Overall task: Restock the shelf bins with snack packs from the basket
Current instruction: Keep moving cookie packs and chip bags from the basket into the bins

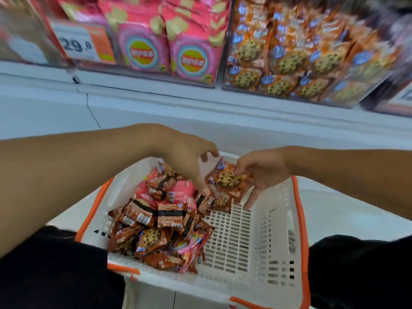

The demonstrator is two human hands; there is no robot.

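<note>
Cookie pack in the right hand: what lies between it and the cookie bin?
Nothing but the basket rim and the bare white shelf front, head view.

Price tag (83, 42) on upper-left shelf bin reads "29.0". Pink chip bags (194, 56) carry round red-yellow logo, lettering too blurred to read.

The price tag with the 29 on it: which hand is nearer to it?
Left. The left hand is below and right of the price tag; the right hand is farther right, holding a cookie pack.
</note>
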